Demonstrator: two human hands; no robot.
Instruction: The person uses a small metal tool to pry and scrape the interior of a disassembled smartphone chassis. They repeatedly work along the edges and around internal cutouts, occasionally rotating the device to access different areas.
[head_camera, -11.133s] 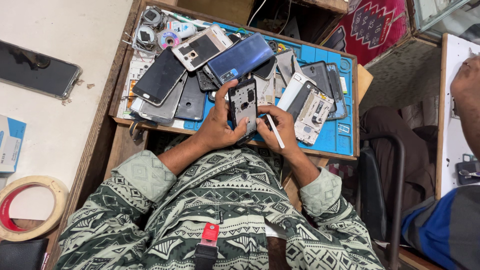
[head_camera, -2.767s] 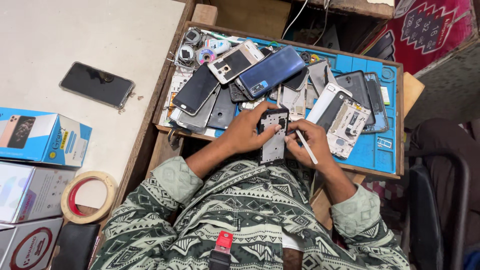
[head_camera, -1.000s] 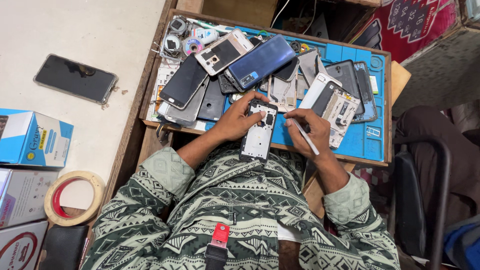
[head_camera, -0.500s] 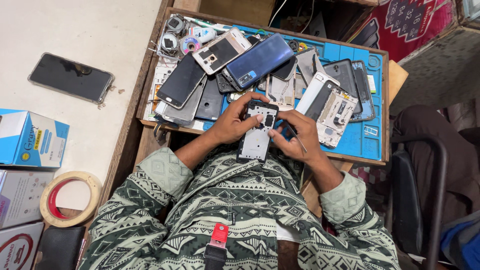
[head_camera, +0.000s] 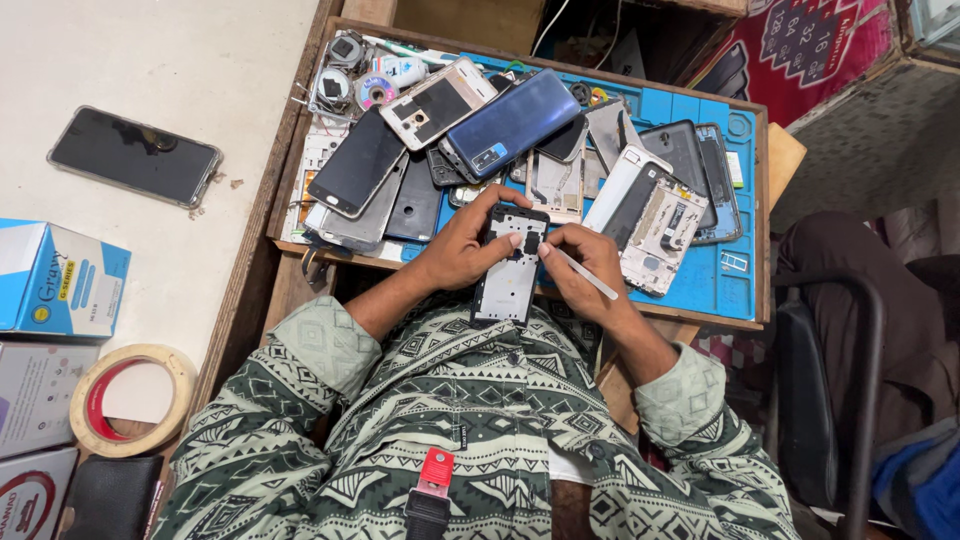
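My left hand (head_camera: 463, 243) grips an opened phone frame (head_camera: 507, 280), black and grey, held upright over the front edge of the wooden tray (head_camera: 300, 165). My thumb lies across its upper part. My right hand (head_camera: 583, 272) holds a thin white stick-like tool (head_camera: 588, 274), with its tip at the top right of the frame. Both hands meet just in front of a heap of dismantled phones (head_camera: 450, 140) on a blue work mat (head_camera: 715, 285).
A black phone (head_camera: 133, 155) lies on the white counter at the left. A blue box (head_camera: 55, 280) and a tape roll (head_camera: 130, 400) sit near the counter's front. A dark chair (head_camera: 830, 380) stands at the right. Small coils and parts (head_camera: 350, 75) fill the tray's far left corner.
The right hand has come back in to the phone frame after drawing away to the right a second ago. The left hand keeps its grip throughout.
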